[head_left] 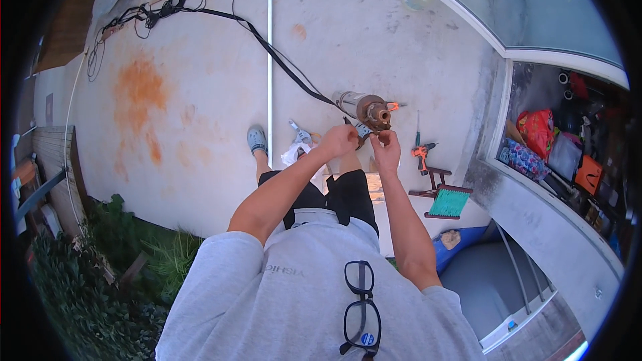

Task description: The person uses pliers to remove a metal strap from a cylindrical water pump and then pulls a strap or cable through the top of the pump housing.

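A metal cylinder (352, 103) with a rusty brown end fitting (378, 113) lies in front of me, a black cable (287, 70) running to it. My left hand (340, 140) is closed at the near side of the fitting, over my right foot; what it grips is hidden. My right hand (386, 149) pinches at the fitting's lower edge, on something too small to name. An orange-handled tool (393, 106) lies behind the cylinder. A grey metal tool (299, 132) and a white cloth (294, 154) are left of my hands.
An orange drill (420, 155), a screwdriver (418, 135) and a green-seated folding stool (448, 202) are to my right, beside a window opening (496, 113) with bags inside. A white pipe (270, 27) crosses the concrete floor. Cables (177, 3) lie at the upper left; plants (93, 274) line the lower left.
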`<state>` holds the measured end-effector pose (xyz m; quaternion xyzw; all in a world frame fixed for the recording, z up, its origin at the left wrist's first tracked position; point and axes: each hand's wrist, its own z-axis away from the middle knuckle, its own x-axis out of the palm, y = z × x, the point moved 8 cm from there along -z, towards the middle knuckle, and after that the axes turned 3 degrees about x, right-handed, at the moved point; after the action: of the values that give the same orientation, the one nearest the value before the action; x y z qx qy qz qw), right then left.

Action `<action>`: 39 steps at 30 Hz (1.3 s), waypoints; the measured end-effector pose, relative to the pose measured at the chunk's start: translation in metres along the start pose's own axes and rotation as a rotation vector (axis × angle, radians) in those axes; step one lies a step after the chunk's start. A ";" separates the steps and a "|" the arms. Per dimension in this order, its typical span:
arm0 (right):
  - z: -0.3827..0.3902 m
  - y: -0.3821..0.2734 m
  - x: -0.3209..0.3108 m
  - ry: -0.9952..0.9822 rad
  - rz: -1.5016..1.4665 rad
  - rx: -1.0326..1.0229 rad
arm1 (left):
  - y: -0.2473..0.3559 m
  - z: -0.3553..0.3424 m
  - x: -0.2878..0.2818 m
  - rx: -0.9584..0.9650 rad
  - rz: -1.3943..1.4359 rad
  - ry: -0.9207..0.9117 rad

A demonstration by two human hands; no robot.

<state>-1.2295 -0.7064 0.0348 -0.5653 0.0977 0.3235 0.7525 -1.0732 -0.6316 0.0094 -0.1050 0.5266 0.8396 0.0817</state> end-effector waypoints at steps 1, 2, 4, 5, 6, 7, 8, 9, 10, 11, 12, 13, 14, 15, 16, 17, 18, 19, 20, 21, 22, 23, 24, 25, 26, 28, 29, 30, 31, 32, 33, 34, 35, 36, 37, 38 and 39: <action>0.001 -0.006 0.004 -0.007 -0.002 0.001 | 0.003 0.000 -0.014 -0.004 -0.010 0.089; 0.002 -0.011 0.004 0.012 0.000 0.031 | 0.009 0.000 -0.020 -0.010 -0.009 0.091; 0.003 -0.016 0.002 0.031 0.004 0.061 | 0.023 -0.004 -0.040 -0.035 0.106 0.245; 0.002 -0.016 0.000 0.043 -0.049 0.052 | 0.029 -0.008 -0.044 -0.035 0.107 0.244; 0.001 -0.015 -0.003 0.056 -0.100 0.043 | 0.034 -0.013 -0.047 -0.046 0.106 0.247; 0.002 -0.020 -0.005 0.054 -0.099 0.045 | 0.035 -0.016 -0.050 -0.060 0.104 0.252; 0.002 -0.025 -0.005 0.017 -0.154 0.034 | 0.036 -0.019 -0.053 -0.062 0.105 0.251; 0.002 -0.030 -0.004 -0.020 -0.208 0.023 | 0.037 -0.021 -0.055 -0.070 0.053 0.221; 0.000 -0.030 -0.007 -0.016 -0.207 0.021 | 0.036 -0.025 -0.054 -0.072 -0.001 0.191; -0.001 -0.030 -0.003 -0.088 -0.191 0.034 | 0.036 -0.028 -0.054 -0.069 0.001 0.189; -0.002 -0.030 0.002 -0.160 -0.176 0.046 | 0.036 -0.029 -0.054 -0.063 -0.029 0.190; -0.005 -0.028 0.001 -0.156 -0.175 0.046 | 0.036 -0.030 -0.054 -0.057 -0.059 0.190; -0.006 -0.028 0.000 -0.153 -0.144 0.012 | 0.037 -0.031 -0.052 -0.055 -0.059 0.189; -0.008 -0.028 0.000 -0.151 -0.113 -0.021 | 0.045 -0.030 -0.054 0.040 -0.177 0.234; -0.008 -0.029 0.000 -0.150 -0.115 -0.021 | 0.055 -0.028 -0.057 0.134 -0.295 0.279; -0.007 -0.031 0.003 -0.159 -0.094 -0.041 | 0.055 -0.029 -0.057 0.134 -0.296 0.278; -0.006 -0.033 0.006 -0.169 -0.073 -0.060 | 0.056 -0.032 -0.056 0.143 -0.340 0.239; -0.005 -0.031 0.007 -0.168 -0.073 -0.059 | 0.060 -0.034 -0.054 0.153 -0.383 0.199; -0.003 -0.029 0.009 -0.170 -0.037 -0.073 | 0.063 -0.035 -0.056 0.154 -0.383 0.198; -0.001 -0.028 0.010 -0.172 0.000 -0.087 | 0.062 -0.038 -0.055 0.110 -0.402 0.153; -0.002 -0.027 0.012 -0.170 -0.003 -0.086 | 0.063 -0.040 -0.056 0.066 -0.423 0.108; -0.001 -0.030 0.009 -0.136 0.037 -0.162 | 0.075 -0.042 -0.058 0.070 -0.423 0.101; 0.000 -0.033 0.006 -0.101 0.078 -0.237 | 0.084 -0.044 -0.056 0.013 -0.445 0.054; 0.001 -0.038 0.006 -0.101 0.075 -0.232 | 0.086 -0.044 -0.054 -0.051 -0.471 0.010; 0.001 -0.046 0.007 -0.099 0.137 -0.283 | 0.086 -0.043 -0.051 -0.052 -0.473 0.004; 0.002 -0.056 0.007 -0.093 0.195 -0.328 | 0.091 -0.044 -0.055 -0.018 -0.577 0.127; 0.002 -0.058 0.008 -0.095 0.184 -0.326 | 0.085 -0.045 -0.052 -0.018 -0.582 0.120; 0.002 -0.059 0.008 -0.097 0.172 -0.324 | 0.083 -0.044 -0.053 0.057 -0.559 0.169; 0.002 -0.061 0.007 -0.091 0.167 -0.318 | 0.083 -0.043 -0.055 0.134 -0.534 0.218; 0.003 -0.066 0.006 -0.083 0.166 -0.340 | 0.077 -0.045 -0.056 0.136 -0.541 0.210; 0.004 -0.070 0.006 -0.076 0.164 -0.362 | 0.072 -0.050 -0.055 0.162 -0.489 0.161; 0.003 -0.069 0.004 -0.068 0.161 -0.353 | 0.072 -0.053 -0.053 0.189 -0.432 0.108; 0.002 -0.070 0.003 -0.060 0.176 -0.373 | 0.071 -0.057 -0.056 0.192 -0.436 0.096; 0.001 -0.071 0.004 -0.054 0.190 -0.393 | 0.070 -0.061 -0.055 0.203 -0.452 0.026; 0.001 -0.071 0.002 -0.050 0.187 -0.382 | 0.071 -0.061 -0.052 0.211 -0.467 -0.046; -0.001 -0.069 -0.001 -0.037 0.131 -0.336 | 0.073 -0.060 -0.053 0.210 -0.469 -0.057; -0.003 -0.067 -0.003 -0.023 0.075 -0.291 | 0.073 -0.060 -0.055 0.180 -0.427 -0.051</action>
<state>-1.1913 -0.7199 0.0881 -0.6606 0.0622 0.3687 0.6510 -1.0330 -0.7186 0.0621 -0.1850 0.5632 0.7553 0.2796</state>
